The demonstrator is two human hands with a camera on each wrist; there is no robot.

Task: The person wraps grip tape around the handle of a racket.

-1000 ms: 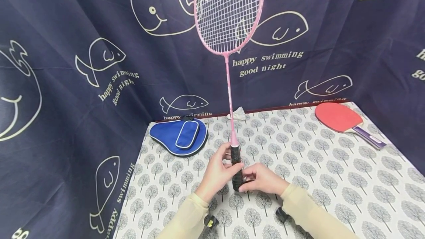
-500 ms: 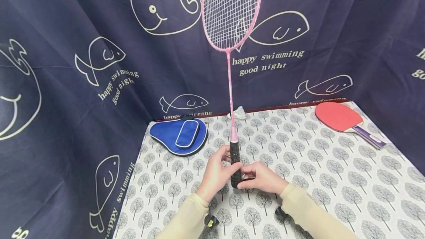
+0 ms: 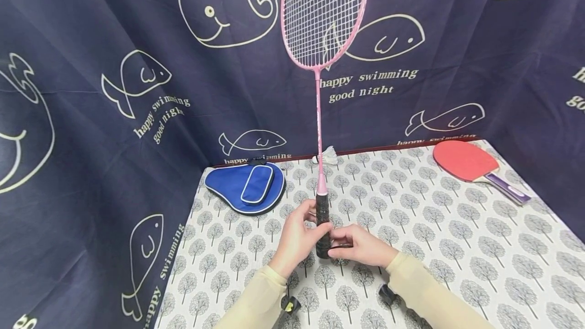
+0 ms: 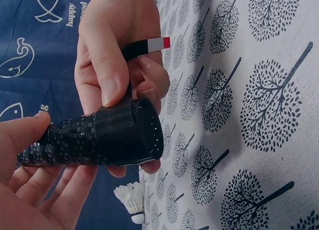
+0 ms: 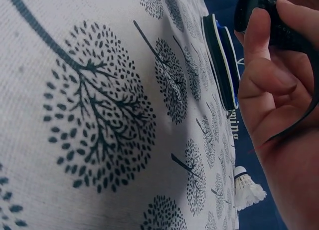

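A pink badminton racket [image 3: 318, 116] stands upright above the table. Its handle [image 3: 323, 222] is wrapped in black perforated grip tape. My left hand [image 3: 307, 220] grips the handle from the left, fingers curled round it. My right hand [image 3: 339, 245] is at the handle's lower end, with its thumb [image 4: 107, 80] pressed on the wrap near the butt [image 4: 147, 130]. Its fingers pinch a loose strip of black tape [image 4: 144, 45] that has a red and white tip. In the right wrist view the right hand [image 5: 279, 110] is beside the handle butt [image 5: 256, 10], and the tape strip [image 5: 301, 117] runs across the palm.
A blue zipped paddle case [image 3: 247, 187] lies at the table's far left. A white shuttlecock [image 3: 326, 157] sits by the back edge, and a red table tennis paddle [image 3: 470, 164] lies at the far right. A tree-print cloth [image 3: 457, 248] covers the table, with dark whale-print curtains [image 3: 114, 116] behind.
The racket has turned about its shaft, so the head shows a different width. Its head has shifted slightly right and the handle has risen a little. Both hands stay on the handle.
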